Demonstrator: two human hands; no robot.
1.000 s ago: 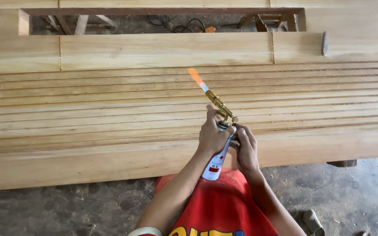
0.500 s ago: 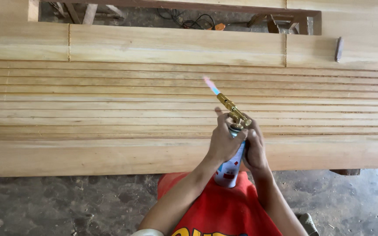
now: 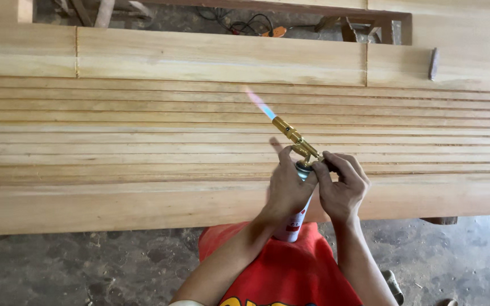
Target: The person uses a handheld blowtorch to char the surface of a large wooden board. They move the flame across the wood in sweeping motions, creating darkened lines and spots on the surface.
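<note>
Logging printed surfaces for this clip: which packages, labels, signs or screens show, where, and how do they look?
Gas canister: slim cylinder held in the left hand, white with red label patches, under the brass torch head.
Shirt print: yellow shapes on red cloth, bottom edge, mostly cut off.
No signs or screens visible.
</note>
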